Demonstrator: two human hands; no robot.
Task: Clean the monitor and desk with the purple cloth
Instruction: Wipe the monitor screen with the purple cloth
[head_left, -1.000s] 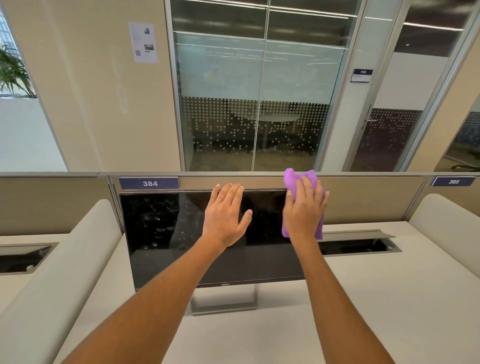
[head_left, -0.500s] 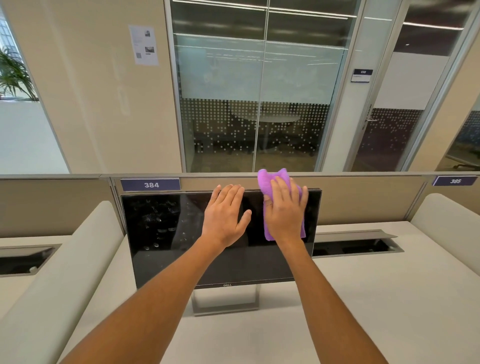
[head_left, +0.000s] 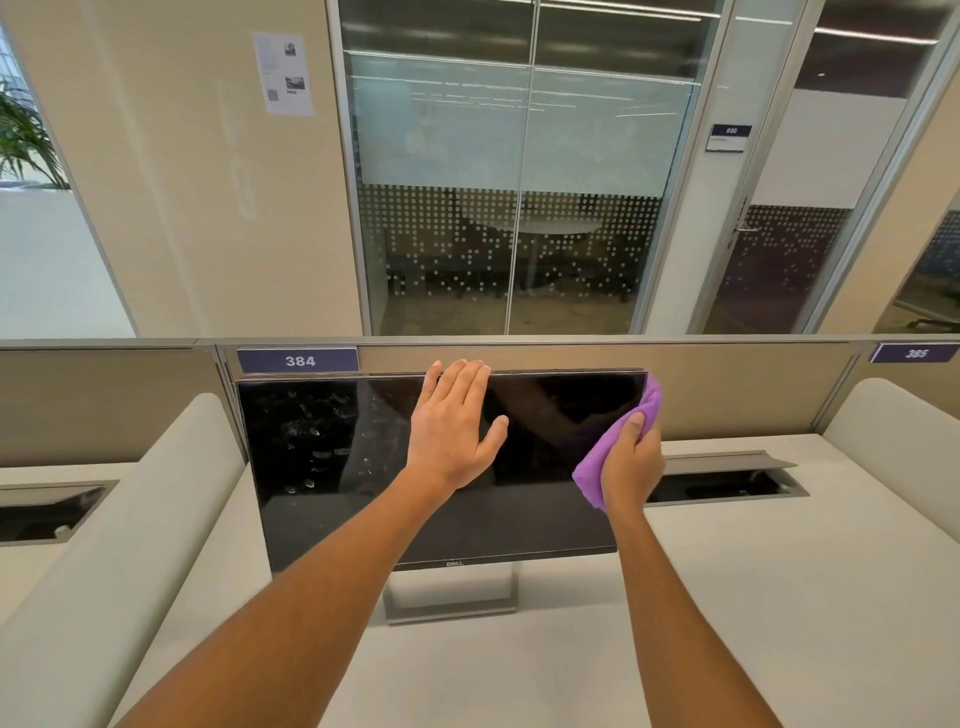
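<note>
The right hand (head_left: 631, 460) curls round the bunched purple microfibre cloth (head_left: 597, 467), pressing it against the right edge of the black flat-screen monitor (head_left: 332, 467); cloth sticks out above the fingers at the screen's upper right corner and below the palm. The left hand (head_left: 449, 426) lies flat with straight fingers on the upper middle of the screen (fingertips reaching its top edge). The monitor stands on the pale grey desk (head_left: 753, 597), smudges showing on its left half.
</note>
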